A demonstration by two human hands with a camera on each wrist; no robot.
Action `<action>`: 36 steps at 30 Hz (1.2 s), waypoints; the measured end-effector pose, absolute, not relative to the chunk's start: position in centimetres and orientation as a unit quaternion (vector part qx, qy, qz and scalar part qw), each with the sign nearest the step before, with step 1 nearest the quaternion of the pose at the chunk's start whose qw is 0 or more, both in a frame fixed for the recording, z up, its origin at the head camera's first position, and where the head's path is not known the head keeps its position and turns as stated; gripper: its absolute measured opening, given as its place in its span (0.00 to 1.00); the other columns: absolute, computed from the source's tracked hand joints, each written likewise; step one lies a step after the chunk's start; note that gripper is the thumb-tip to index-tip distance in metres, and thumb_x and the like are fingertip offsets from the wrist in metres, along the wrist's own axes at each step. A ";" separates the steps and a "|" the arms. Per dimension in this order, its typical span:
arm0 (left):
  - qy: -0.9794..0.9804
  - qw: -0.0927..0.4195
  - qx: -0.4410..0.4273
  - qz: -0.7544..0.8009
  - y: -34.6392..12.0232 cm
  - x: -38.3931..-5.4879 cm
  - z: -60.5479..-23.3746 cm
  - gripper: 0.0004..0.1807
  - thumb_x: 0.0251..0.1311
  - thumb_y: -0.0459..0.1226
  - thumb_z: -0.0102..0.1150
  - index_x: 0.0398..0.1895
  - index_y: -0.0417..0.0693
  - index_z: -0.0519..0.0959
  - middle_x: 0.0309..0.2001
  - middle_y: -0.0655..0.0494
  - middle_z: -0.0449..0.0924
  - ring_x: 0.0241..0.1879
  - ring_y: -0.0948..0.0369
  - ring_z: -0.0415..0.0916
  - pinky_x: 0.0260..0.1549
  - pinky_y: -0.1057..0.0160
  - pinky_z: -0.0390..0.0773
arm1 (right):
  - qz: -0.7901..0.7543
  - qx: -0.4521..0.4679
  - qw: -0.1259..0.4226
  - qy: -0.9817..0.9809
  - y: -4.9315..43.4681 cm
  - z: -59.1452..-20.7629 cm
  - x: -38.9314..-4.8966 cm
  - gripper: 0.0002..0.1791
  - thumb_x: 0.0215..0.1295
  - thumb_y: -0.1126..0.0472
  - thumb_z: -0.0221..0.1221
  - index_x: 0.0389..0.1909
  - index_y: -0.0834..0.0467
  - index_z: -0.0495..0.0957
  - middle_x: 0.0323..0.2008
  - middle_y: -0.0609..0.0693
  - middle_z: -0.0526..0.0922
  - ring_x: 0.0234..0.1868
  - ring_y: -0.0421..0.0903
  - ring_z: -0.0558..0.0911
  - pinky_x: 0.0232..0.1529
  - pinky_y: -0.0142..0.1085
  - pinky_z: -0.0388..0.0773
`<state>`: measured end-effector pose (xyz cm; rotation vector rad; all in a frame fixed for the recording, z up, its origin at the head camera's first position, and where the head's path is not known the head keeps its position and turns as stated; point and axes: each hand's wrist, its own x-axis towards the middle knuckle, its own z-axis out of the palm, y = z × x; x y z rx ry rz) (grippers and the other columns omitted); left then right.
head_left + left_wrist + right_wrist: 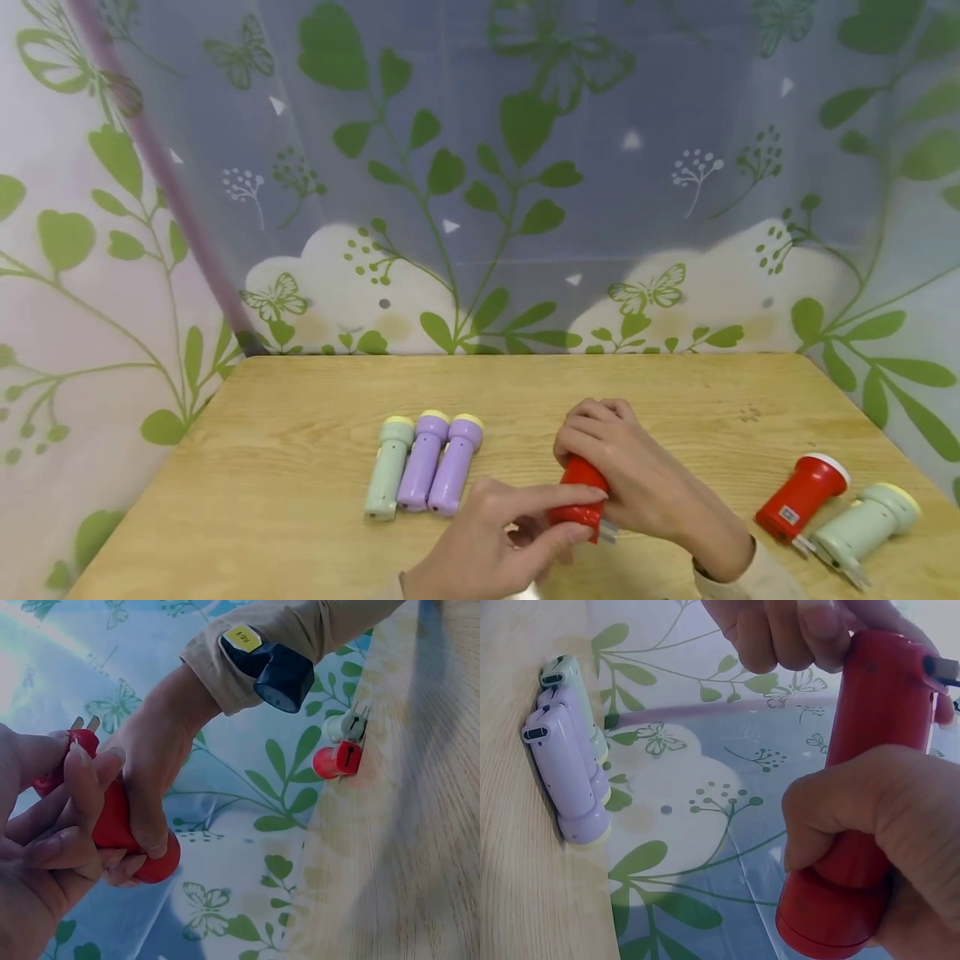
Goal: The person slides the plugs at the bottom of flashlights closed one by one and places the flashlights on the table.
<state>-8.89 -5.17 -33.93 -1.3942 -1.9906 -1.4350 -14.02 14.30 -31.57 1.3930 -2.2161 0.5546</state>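
One red torch [885, 705] is held up off the table [285, 483], over its near half and a little right of the middle. The right hand [630, 471] wraps round the barrel, its thumb lying across it close to the wider head. The left hand [506, 537] grips the other end with fingers and thumb, beside the metal prongs [86, 724] that stick out there. Both hands are thus closed about the same torch.

Left of the table's middle, three torches lie side by side in a close row: a green torch [389, 471] nearest the left edge, then a middle purple torch [422, 462] and an end purple torch [456, 467]. Their yellow-rimmed heads point to the far edge.

Close to the right edge lie another two, near each other: a white-rimmed red torch [801, 500] and, nearer the near right corner, a pale green torch [866, 525]. Both have their prongs out towards the near edge; whether they touch is hard to tell.

Beyond the far edge hangs a cloth [442, 171] printed with leaves and butterflies. A dark camera [285, 679] sits on the right sleeve [214, 656].
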 end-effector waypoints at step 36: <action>-0.881 0.213 -0.091 -0.413 -14.3 -14.5 -35.4 0.07 0.63 0.32 0.58 0.42 0.41 0.82 0.46 0.46 0.80 0.48 0.48 0.74 0.43 0.50 0.75 | 0.153 0.442 0.140 -0.873 13.0 -35.8 -16.4 0.27 0.31 0.75 0.74 0.29 0.49 0.72 0.31 0.42 0.77 0.41 0.44 0.72 0.39 0.49 0.69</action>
